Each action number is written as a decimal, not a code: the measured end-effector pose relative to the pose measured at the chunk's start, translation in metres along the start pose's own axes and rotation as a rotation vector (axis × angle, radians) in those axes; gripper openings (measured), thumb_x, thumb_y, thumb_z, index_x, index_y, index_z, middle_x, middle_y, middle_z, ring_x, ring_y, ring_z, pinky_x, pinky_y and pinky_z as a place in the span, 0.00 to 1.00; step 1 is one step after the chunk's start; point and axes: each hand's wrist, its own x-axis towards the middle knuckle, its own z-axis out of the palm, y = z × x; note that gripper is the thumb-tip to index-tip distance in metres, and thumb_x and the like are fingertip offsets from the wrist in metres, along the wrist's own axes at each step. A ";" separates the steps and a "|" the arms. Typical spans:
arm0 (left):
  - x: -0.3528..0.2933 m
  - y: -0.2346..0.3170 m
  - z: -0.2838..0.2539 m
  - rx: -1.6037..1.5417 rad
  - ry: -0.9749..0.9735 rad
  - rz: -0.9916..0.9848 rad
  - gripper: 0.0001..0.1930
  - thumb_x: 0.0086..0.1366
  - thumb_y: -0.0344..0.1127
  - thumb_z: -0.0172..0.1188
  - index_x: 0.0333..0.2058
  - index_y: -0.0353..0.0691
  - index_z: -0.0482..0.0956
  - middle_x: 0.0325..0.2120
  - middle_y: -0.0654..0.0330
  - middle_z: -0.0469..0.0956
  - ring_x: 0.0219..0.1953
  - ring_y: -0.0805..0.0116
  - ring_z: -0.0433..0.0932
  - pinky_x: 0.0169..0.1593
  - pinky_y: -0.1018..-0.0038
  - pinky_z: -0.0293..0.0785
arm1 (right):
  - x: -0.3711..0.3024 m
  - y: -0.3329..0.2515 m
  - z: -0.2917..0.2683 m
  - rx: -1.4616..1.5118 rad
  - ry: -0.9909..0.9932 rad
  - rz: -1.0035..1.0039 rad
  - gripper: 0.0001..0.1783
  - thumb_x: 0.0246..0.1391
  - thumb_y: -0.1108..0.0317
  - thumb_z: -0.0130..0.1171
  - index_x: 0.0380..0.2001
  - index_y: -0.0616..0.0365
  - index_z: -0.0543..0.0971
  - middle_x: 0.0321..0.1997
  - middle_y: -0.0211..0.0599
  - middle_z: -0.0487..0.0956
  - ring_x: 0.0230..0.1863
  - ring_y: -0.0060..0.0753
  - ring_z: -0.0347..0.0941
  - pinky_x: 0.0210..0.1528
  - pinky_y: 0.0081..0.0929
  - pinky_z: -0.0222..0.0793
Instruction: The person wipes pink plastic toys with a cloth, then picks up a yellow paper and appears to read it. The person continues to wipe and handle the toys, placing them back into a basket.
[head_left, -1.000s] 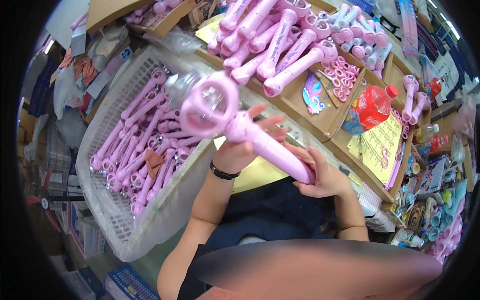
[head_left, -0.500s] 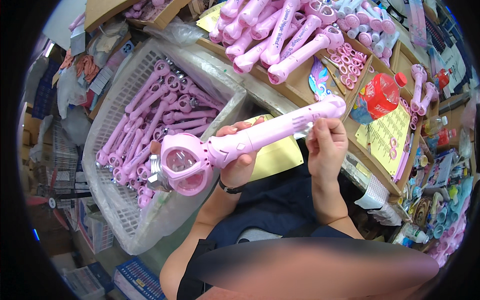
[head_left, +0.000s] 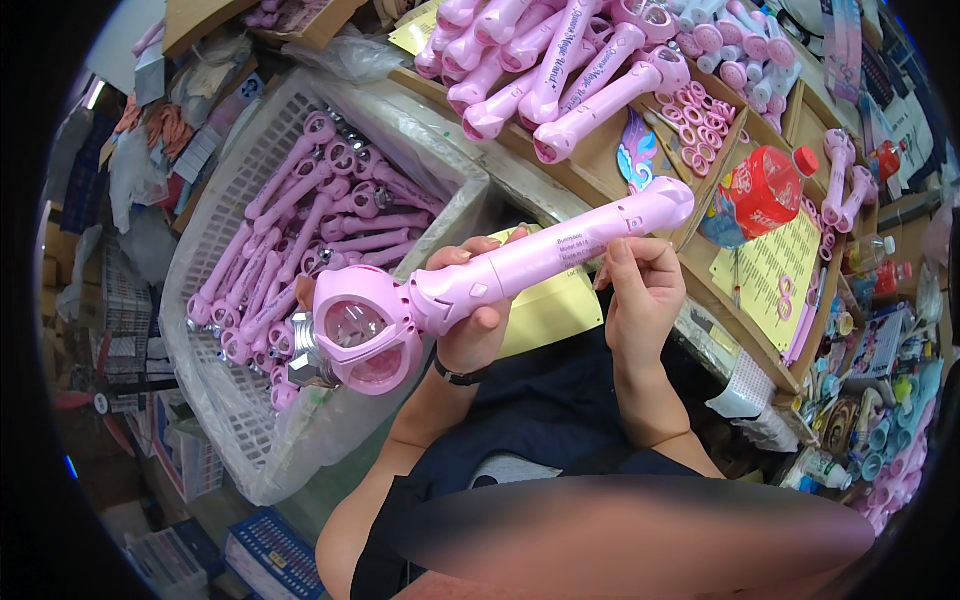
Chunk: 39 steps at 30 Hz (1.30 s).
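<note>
A pink toy wand (head_left: 540,250) lies slantwise before me, its round openwork head with a clear ball at the left and a silvery piece at that end. My left hand (head_left: 472,335) is wrapped round it from below, just beside the head. My right hand (head_left: 642,295) is at the handle's far half, fingers curled and thumb tip against its lower edge. Small dark print shows on the handle by that thumb. Whether the fingertips pinch anything cannot be made out. A yellow sheet (head_left: 555,318) is partly hidden behind the wand.
At left, a plastic-lined white crate (head_left: 250,450) holds several pink wands (head_left: 290,235). More wands (head_left: 600,85) are heaped on the workbench, near pink rings (head_left: 700,125) and a red-labelled bottle (head_left: 765,195). A printed yellow sheet (head_left: 750,265) lies in a wooden tray (head_left: 725,330).
The clear film seen at my right fingertips no longer shows there, and print now shows flat on the handle. My right hand has shifted slightly left; the wand has turned a little.
</note>
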 end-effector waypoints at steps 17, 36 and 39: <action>-0.001 -0.003 -0.001 0.006 0.028 -0.004 0.30 0.54 0.40 0.70 0.53 0.51 0.64 0.55 0.61 0.65 0.65 0.47 0.57 0.65 0.46 0.56 | 0.001 0.007 -0.001 -0.059 0.004 -0.058 0.05 0.56 0.75 0.60 0.32 0.62 0.73 0.29 0.32 0.77 0.25 0.18 0.70 0.30 0.15 0.68; 0.027 0.047 -0.022 0.344 -0.253 0.080 0.36 0.52 0.46 0.71 0.54 0.44 0.60 0.47 0.55 0.68 0.56 0.47 0.70 0.61 0.46 0.63 | 0.043 -0.028 -0.044 -1.142 -0.370 -0.482 0.37 0.36 0.62 0.74 0.51 0.59 0.71 0.54 0.49 0.67 0.57 0.47 0.64 0.58 0.37 0.61; 0.048 0.068 -0.019 0.136 -0.201 -0.071 0.45 0.52 0.49 0.70 0.63 0.42 0.54 0.53 0.49 0.69 0.57 0.43 0.70 0.61 0.46 0.63 | 0.041 -0.031 -0.042 -1.011 -0.818 -0.120 0.32 0.38 0.63 0.72 0.50 0.58 0.74 0.45 0.47 0.77 0.45 0.45 0.76 0.44 0.35 0.73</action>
